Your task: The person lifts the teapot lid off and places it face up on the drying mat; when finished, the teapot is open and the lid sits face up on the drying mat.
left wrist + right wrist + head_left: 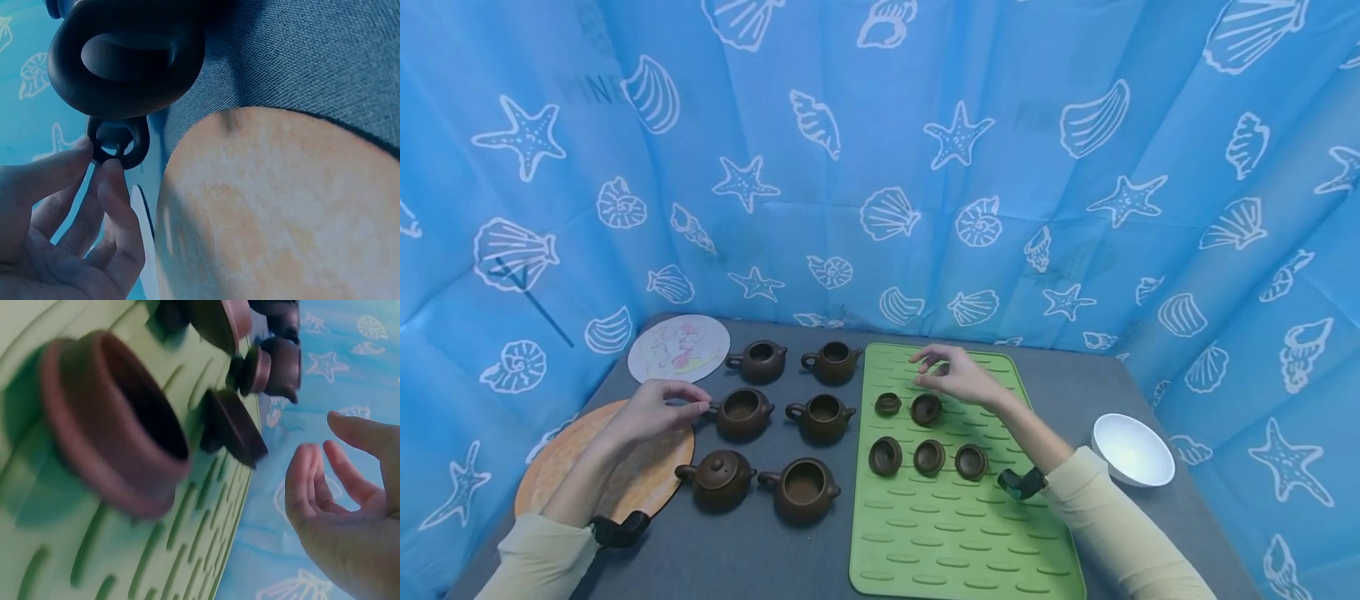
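Note:
My left hand (658, 408) is at the middle teapot (742, 414) of the left column, a small brown lidless pot. In the left wrist view, my thumb and fingertips pinch its ring-shaped handle (139, 150). Nearer that camera looms another handle (62, 75), larger in view. A lidded teapot (721, 481) stands in front. My right hand (958, 377) hovers over the green mat (910, 554) with loosely bent fingers and nothing in them. Below it lie several upturned brown lids; the nearest lid (927, 409) sits beside a smaller lid (887, 404).
More lidless teapots stand nearby, including a front teapot (803, 492) and a back teapot (833, 362). An orange round placemat (572, 454) lies at left, with a white printed disc (677, 348) behind. A white bowl (1133, 450) stands at right. A blue curtain (880, 167) encloses the table.

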The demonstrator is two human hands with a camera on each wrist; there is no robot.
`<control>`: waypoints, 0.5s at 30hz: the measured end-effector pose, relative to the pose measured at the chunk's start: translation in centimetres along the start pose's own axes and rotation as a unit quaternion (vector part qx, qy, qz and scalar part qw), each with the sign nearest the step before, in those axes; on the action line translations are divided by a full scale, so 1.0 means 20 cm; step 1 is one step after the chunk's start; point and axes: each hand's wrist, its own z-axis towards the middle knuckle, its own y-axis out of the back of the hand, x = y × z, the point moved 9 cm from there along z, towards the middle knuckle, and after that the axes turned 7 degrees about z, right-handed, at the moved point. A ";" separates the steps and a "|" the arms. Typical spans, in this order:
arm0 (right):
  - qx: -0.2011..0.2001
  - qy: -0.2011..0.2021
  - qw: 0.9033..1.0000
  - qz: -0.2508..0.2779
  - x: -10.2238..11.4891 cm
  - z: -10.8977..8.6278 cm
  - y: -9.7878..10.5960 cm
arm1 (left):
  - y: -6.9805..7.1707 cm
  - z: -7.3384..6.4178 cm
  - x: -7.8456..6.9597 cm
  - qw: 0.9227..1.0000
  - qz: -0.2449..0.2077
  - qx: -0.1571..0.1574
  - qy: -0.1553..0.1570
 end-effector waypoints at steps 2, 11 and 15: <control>0.015 0.017 1.000 -0.005 0.01 0.03 -0.04 | 0.00 0.00 0.00 1.000 0.001 -0.001 -0.002; 0.126 0.008 0.992 -0.028 -0.01 0.14 -0.25 | 0.00 -0.01 0.00 1.000 -0.003 -0.003 0.002; 0.140 0.016 0.989 -0.036 0.00 0.15 -0.29 | 0.00 -0.01 -0.01 1.000 -0.003 -0.004 0.002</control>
